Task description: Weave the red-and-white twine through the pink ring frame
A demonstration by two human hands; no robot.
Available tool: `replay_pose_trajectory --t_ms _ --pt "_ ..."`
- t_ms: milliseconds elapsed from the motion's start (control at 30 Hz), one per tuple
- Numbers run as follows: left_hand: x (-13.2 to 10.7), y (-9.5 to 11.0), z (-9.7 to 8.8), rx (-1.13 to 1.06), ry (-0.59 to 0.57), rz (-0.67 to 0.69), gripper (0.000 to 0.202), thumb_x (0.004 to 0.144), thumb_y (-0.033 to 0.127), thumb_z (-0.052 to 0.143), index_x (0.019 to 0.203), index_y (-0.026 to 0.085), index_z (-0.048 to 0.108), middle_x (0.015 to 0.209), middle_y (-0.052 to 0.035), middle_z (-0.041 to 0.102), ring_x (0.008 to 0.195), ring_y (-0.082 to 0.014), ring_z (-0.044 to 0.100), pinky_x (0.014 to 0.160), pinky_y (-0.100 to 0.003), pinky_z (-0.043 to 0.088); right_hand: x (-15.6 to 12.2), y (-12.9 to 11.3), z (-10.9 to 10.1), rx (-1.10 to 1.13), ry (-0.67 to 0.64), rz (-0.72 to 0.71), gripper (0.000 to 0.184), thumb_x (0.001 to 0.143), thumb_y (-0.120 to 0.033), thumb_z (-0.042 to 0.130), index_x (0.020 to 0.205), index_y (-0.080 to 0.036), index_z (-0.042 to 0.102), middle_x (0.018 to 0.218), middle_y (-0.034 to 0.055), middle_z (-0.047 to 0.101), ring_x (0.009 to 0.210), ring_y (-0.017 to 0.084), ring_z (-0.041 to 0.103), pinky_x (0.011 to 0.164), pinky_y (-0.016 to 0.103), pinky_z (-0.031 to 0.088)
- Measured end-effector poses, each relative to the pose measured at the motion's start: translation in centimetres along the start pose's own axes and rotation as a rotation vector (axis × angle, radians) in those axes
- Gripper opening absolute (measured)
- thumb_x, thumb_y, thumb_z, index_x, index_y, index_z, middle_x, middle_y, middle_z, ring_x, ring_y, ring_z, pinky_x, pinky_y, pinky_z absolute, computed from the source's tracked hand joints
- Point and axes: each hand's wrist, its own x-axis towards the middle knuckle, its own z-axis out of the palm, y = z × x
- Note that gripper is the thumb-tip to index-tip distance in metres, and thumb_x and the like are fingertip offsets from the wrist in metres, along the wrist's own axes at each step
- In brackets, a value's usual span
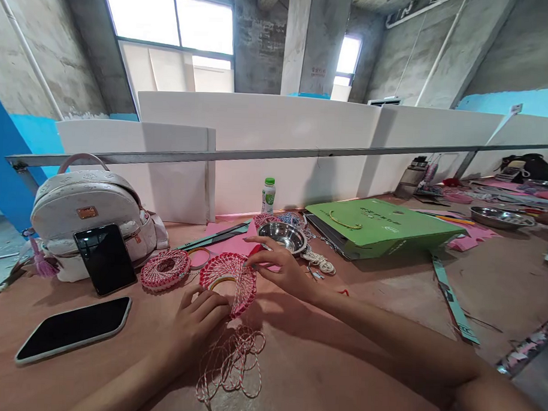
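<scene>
A round piece wound with red and white cord (245, 288) lies in front of me on the table, and an orange-brown inner ring shows partly at its open side. My left hand (203, 316) is curled over its lower left edge with bent fingers, and they grip it there. At the upper right rim my right hand (283, 267) pinches the edge with thumb and forefinger; whether cord is between those fingertips is too small to tell. Below the round piece, a loose tangle of red and white cord (235, 363) spreads over the tabletop.
A finished-looking wound ring (166, 269) lies left, near a leaning phone (105, 259), a flat phone (74, 329) and a white backpack (87, 205). Behind are a metal bowl (287, 235), a green-capped bottle (268, 196) and a green paper bag (385, 224). A green strip (454, 299) lies right.
</scene>
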Motion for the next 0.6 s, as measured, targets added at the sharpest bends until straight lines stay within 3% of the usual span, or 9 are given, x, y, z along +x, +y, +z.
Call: replay_pose_trajectory --t_ms 167,300,367,400,433,467,500,600 --pt "0.0 0.0 0.1 0.005 0.000 -0.019 0.008 0.098 0.024 0.057 0.095 0.024 0.065 0.096 -0.0006 0.076 0.088 -0.0167 0.067 0.096 -0.036 0.035 0.2 0.6 0.5 0.037 -0.072 0.052 0.011 0.096 -0.020 0.064 0.106 -0.022 0.069 0.134 0.0100 0.061 0.117 0.018 0.063 0.089 0.033 0.060" --pt "-0.2 -0.1 0.0 -0.014 -0.039 -0.052 0.009 0.098 0.020 0.056 0.098 0.024 0.064 0.099 -0.0005 0.076 0.090 -0.0166 0.067 0.099 -0.036 0.034 0.6 0.3 0.5 -0.052 0.064 0.035 0.009 0.097 -0.019 0.063 0.093 -0.022 0.071 0.134 0.0087 0.062 0.126 0.021 0.059 0.100 0.042 0.054" --pt "-0.3 -0.2 0.1 -0.032 -0.069 -0.074 0.009 0.098 0.019 0.056 0.100 0.024 0.064 0.100 -0.0007 0.075 0.092 -0.0173 0.066 0.101 -0.037 0.032 0.2 -1.1 0.8 -0.044 0.155 -0.005 0.010 0.098 -0.022 0.063 0.091 -0.022 0.070 0.121 0.0080 0.069 0.118 0.021 0.063 0.103 0.044 0.051" --pt "-0.4 -0.3 0.2 -0.039 -0.077 -0.086 0.010 0.097 0.019 0.056 0.100 0.024 0.064 0.101 -0.0008 0.075 0.093 -0.0177 0.066 0.103 -0.038 0.031 -0.3 -2.3 1.1 0.010 0.133 0.005 0.011 0.099 -0.024 0.061 0.092 -0.022 0.070 0.113 0.0071 0.071 0.110 0.020 0.066 0.100 0.043 0.052" --pt "-0.4 -0.4 0.4 -0.044 -0.076 -0.100 0.010 0.097 0.018 0.057 0.101 0.024 0.064 0.100 -0.0007 0.075 0.093 -0.0180 0.066 0.104 -0.039 0.031 -1.1 -3.7 1.5 0.080 0.104 0.016 0.013 0.100 -0.028 0.060 0.092 -0.022 0.069 0.100 0.0054 0.072 0.097 0.018 0.068 0.094 0.040 0.055" --pt "-0.5 -0.5 0.5 -0.047 -0.063 -0.117 0.011 0.096 0.016 0.056 0.100 0.024 0.064 0.099 -0.0005 0.074 0.093 -0.0180 0.066 0.104 -0.040 0.030 -2.1 -5.3 2.0 0.186 -0.051 0.097 0.016 0.102 -0.031 0.056 0.096 -0.023 0.069 0.096 0.0043 0.072 0.091 0.016 0.068 0.088 0.036 0.057" --pt "-0.5 -0.5 0.6 -0.048 -0.049 -0.135 0.013 0.096 0.014 0.056 0.099 0.024 0.063 0.098 -0.0003 0.074 0.092 -0.0178 0.066 0.105 -0.040 0.030 -3.2 -7.0 2.4 0.280 -0.282 0.221 0.017 0.103 -0.034 0.054 0.102 -0.025 0.068 0.100 0.0036 0.071 0.094 0.016 0.068 0.087 0.034 0.058" --pt "-0.3 -0.5 0.8 -0.047 -0.014 -0.166 0.018 0.093 0.009 0.054 0.096 0.024 0.063 0.094 0.0004 0.074 0.088 -0.0164 0.066 0.104 -0.040 0.031 -6.3 -11.0 3.6 0.332 -0.506 0.322 0.020 0.098 -0.040 0.062 0.112 -0.026 0.068 0.110 0.0043 0.068 0.098 0.019 0.068 0.081 0.034 0.060"
